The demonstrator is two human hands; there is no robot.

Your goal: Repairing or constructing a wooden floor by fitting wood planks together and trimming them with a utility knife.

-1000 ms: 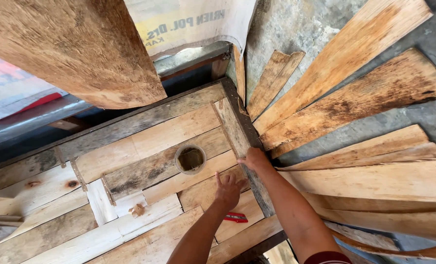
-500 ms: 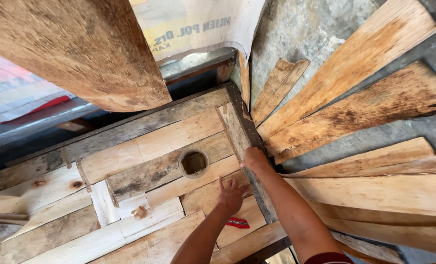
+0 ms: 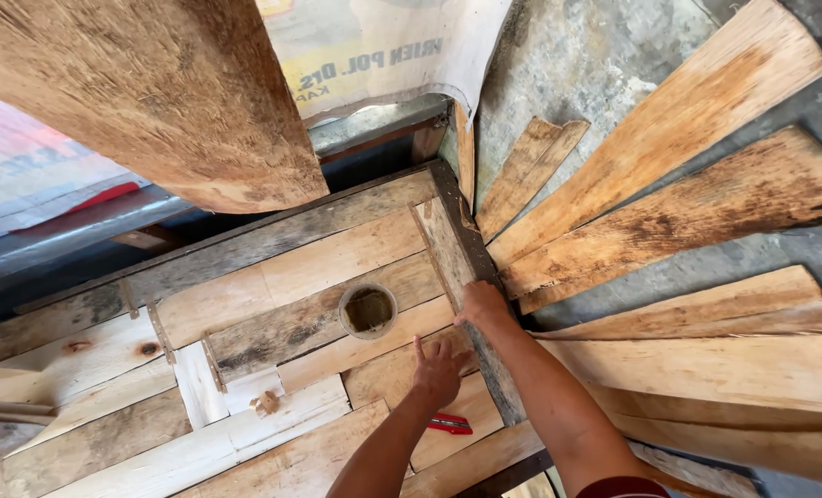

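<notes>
Both hands rest on a panel (image 3: pixel 272 304) of rough boards nailed side by side. The left hand (image 3: pixel 438 369) lies flat, fingers spread, holding nothing, on a pale board just below a round hole (image 3: pixel 367 310). The right hand (image 3: pixel 483 304) curls over the panel's dark right edge rail (image 3: pixel 471 277); its fingertips are hidden, so I cannot tell how tightly it grips. A red tool (image 3: pixel 449 424) lies on the boards near the left forearm. Loose planks (image 3: pixel 706 231) fan out on the concrete to the right, 1 of them touching the rail by the right hand. A broad slab (image 3: pixel 153 92) fills the upper left.

To handle the panel well, the flat palm should bear down evenly while the right hand keeps its hold on the rail, away from splinters and nail heads.
</notes>
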